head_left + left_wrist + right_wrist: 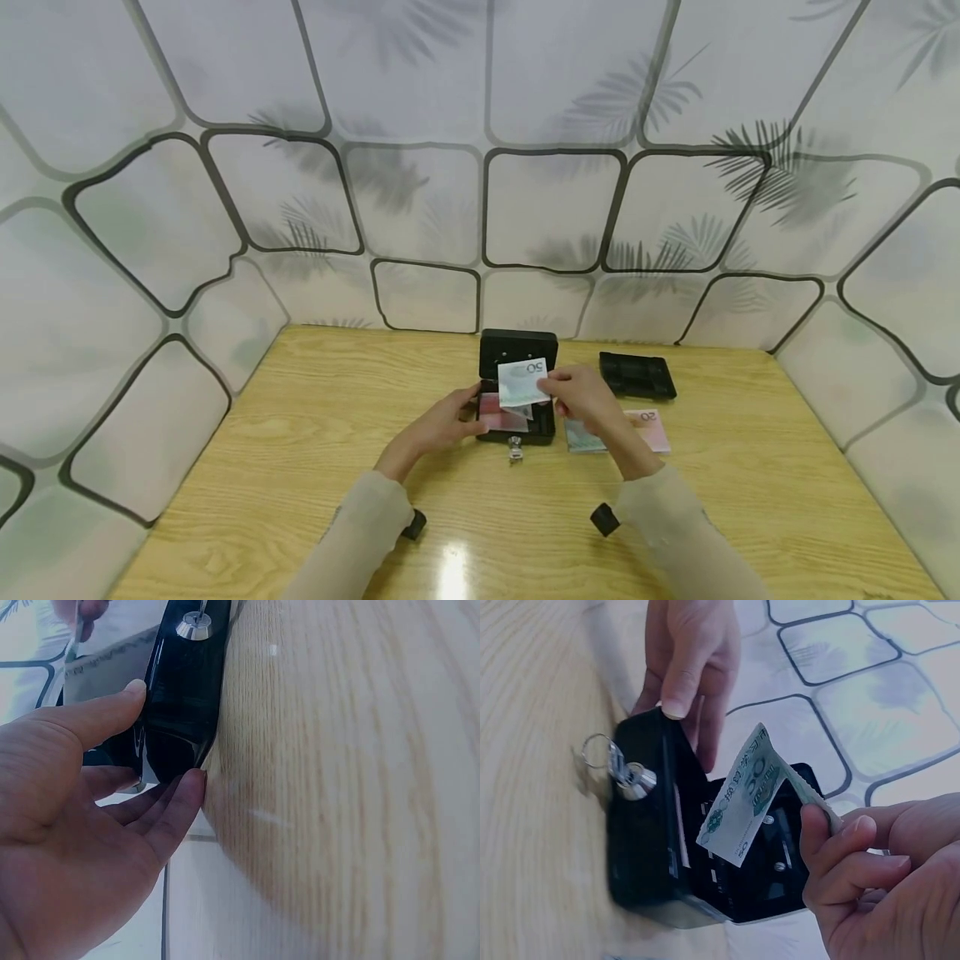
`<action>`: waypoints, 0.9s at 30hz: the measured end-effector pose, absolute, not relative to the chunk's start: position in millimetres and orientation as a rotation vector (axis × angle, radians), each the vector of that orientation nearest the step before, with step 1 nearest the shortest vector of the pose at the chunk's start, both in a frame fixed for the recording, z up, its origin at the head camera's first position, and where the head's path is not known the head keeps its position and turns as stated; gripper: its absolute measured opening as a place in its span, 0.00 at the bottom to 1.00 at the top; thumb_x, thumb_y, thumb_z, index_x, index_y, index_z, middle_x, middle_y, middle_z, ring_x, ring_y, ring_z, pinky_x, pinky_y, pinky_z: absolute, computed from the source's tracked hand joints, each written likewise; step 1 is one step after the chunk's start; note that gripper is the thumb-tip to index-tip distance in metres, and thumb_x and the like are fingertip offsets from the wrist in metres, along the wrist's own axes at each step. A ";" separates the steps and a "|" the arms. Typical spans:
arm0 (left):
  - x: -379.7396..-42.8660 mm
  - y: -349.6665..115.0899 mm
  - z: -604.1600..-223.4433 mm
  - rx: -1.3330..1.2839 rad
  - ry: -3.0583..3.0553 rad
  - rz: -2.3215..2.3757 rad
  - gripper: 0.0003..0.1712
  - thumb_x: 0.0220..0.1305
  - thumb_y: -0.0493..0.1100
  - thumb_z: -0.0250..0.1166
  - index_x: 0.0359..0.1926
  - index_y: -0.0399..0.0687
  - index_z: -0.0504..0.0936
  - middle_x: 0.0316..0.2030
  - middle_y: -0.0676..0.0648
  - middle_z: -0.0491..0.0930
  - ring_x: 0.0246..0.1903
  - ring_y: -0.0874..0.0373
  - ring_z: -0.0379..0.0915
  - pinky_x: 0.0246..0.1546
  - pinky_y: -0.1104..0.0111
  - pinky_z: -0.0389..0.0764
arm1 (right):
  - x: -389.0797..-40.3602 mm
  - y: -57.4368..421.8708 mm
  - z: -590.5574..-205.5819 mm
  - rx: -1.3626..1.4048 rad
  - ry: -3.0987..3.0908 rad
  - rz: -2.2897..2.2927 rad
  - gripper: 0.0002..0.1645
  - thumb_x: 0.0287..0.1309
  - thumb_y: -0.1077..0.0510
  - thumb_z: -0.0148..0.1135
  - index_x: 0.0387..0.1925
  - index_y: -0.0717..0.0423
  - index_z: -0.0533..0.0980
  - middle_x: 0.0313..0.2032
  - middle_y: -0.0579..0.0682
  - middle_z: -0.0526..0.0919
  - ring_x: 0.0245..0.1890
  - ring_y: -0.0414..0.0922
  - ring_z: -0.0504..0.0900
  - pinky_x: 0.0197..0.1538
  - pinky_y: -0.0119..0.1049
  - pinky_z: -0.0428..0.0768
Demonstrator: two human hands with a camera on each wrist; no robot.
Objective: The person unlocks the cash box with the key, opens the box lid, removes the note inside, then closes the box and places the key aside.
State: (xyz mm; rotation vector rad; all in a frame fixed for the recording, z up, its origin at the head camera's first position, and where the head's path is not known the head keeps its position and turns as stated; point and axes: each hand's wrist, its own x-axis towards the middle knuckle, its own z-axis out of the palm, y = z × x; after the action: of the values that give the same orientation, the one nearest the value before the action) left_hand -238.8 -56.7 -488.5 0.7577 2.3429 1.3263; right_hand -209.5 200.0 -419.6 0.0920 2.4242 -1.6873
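Note:
A black cash box (517, 437) stands on the table with its lid (519, 340) raised, pink and pale banknotes (504, 417) inside. My left hand (446, 417) holds the box's left side, thumb on the rim (154, 690) and fingers against the outer wall. Over the box, my right hand (588, 400) pinches a green 50 banknote (521, 385) by its edge; the note bends in the right wrist view. Keys on a ring (604, 754) hang from the silver lock (636, 782) in the front wall.
To the right of the box lie more banknotes (658, 431), a pink 20 among them. Behind those rests a black plastic tray (637, 375). A patterned cloth backdrop (420, 296) rises at the back and sides of the wooden table (315, 417).

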 end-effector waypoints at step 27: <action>-238.0 -55.8 -485.0 0.719 2.404 1.274 0.43 0.72 0.37 0.66 0.78 0.27 0.54 0.70 0.28 0.66 0.67 0.38 0.67 0.70 0.48 0.66 | -188.6 276.0 -387.5 -0.018 2.587 -1.529 0.16 0.73 0.54 0.63 0.41 0.67 0.81 0.19 0.47 0.73 0.19 0.39 0.68 0.21 0.32 0.67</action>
State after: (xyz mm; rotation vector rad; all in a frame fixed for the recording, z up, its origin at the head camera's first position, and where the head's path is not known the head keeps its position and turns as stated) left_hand -238.0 -55.8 -485.0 0.7190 2.4038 1.2738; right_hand -188.6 276.0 -387.5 -0.0175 2.5868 -1.5291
